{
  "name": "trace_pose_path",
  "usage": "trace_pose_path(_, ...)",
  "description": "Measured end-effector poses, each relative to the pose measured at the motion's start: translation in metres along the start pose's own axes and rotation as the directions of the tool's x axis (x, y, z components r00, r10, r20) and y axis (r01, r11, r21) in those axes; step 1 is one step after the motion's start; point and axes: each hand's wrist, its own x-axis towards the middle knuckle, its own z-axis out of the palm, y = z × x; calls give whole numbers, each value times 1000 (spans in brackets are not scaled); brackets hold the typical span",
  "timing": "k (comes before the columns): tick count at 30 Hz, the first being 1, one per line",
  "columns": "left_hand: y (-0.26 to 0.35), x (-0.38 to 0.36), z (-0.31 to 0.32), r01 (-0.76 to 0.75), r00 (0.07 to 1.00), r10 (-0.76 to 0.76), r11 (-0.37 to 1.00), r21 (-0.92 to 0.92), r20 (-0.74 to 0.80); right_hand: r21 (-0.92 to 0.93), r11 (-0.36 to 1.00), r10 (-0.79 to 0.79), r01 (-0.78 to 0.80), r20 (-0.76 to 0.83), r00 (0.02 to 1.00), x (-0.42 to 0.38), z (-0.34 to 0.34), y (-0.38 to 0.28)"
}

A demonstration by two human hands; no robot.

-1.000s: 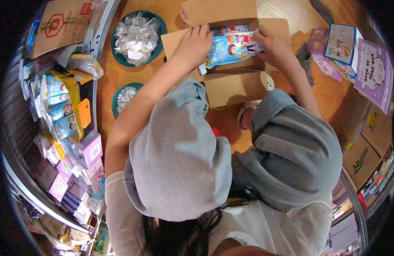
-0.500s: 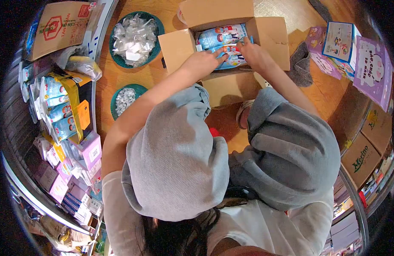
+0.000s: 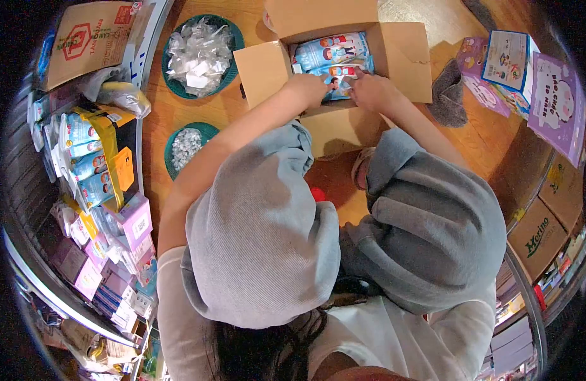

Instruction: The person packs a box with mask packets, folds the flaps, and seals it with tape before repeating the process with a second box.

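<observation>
An open cardboard box (image 3: 402, 57) lies in front of me with its flaps folded out. In it are blue plastic packs printed with cartoon children, one far pack (image 3: 328, 52) and one near pack (image 3: 340, 81) plainly visible. At the near pack's left side is my left hand (image 3: 309, 90), its fingers curled in on the pack. My right hand (image 3: 372, 92) is closed at the right side of that same pack, thumb and fingers bent onto it. Part of the near pack is hidden by both hands.
Left of the box stand a green basket (image 3: 237, 71) of clear plastic wrappers and a smaller green basket (image 3: 210, 132) of small white pieces. Purple mask boxes (image 3: 554, 105) and a grey cloth (image 3: 448, 101) lie to the right. Shelves (image 3: 26, 222) with packs run along the left.
Both hands have drawn back slightly toward me and closed in on the near pack. More of the far pack now shows.
</observation>
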Motion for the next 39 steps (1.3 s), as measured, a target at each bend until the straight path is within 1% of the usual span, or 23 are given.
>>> trace_pose_path(1,1,6,7,16,1000,-16,1000,-15,14,3,995,97,-99,163,982,-1,-25,-14)
trace_pose_path(4,1,15,19,49,999,-49,999,3,13,11,978,204,-210,197,959,9,-12,-16)
trace_pose_path(7,7,14,16,87,996,-88,996,17,36,37,984,154,-173,295,943,16,-16,-12)
trace_pose_path(10,15,8,-4,163,964,-173,984,66,200,-1,979,190,-204,368,910,17,-39,-23)
trace_pose_path(11,15,8,-4,187,959,-191,982,40,210,102,969,140,-223,516,845,23,-31,-17)
trace_pose_path(14,15,9,6,196,964,-196,980,21,177,7,970,208,-243,491,846,18,-14,-23)
trace_pose_path(15,15,13,9,208,957,-212,977,41,200,23,958,218,-285,587,779,24,-9,-21)
trace_pose_path(18,13,22,13,223,948,-224,974,27,225,87,962,182,-257,497,848,31,23,-12)
trace_pose_path(21,14,6,11,204,977,-199,976,-74,69,79,940,247,-333,517,820,12,-29,-33)
trace_pose_path(22,16,3,2,215,970,-214,977,8,117,-106,947,321,-304,402,858,7,-29,-41)
trace_pose_path(24,25,-2,-10,213,942,-248,963,165,228,-160,963,263,-216,402,877,7,-19,-40)
trace_pose_path(26,21,-1,3,239,966,-249,963,122,74,-90,967,252,-238,459,852,7,-21,-35)
trace_pose_path(27,18,0,6,239,967,-248,962,134,52,-54,967,243,-249,489,838,6,-22,-33)
trace_pose_path(29,14,4,14,212,970,-231,958,191,82,21,965,224,-263,459,860,25,24,-12)
trace_pose_path(30,12,5,17,189,969,-220,954,234,113,58,961,218,-270,443,870,29,21,-14)
trace_pose_path(32,8,8,22,121,974,-170,949,291,149,41,965,227,-260,367,902,19,18,-18)
trace_pose_path(33,6,3,18,97,983,-137,951,293,120,30,967,230,-253,325,917,12,-1,-25)
trace_pose_path(34,3,-4,13,80,996,-90,960,267,26,16,971,225,-237,256,940,6,-22,-28)
trace_pose_path(35,0,-21,-1,65,983,-33,983,173,-183,4,975,217,-222,188,958,-1,-45,-31)
trace_pose_path(36,-2,-38,-16,11,923,25,996,92,-383,-6,978,206,-207,122,971,-6,-62,-31)
trace_pose_path(37,-4,-59,-29,-53,822,52,998,15,-567,169,969,199,-179,-108,974,-13,-72,-24)
trace_pose_path(38,-12,-74,-31,-107,662,-15,988,-114,-750,329,938,223,-110,-329,918,-23,-81,-13)
trace_pose_path(39,-21,-92,-32,-189,465,-113,956,-224,-878,393,904,340,-170,-416,844,-36,-101,-4)
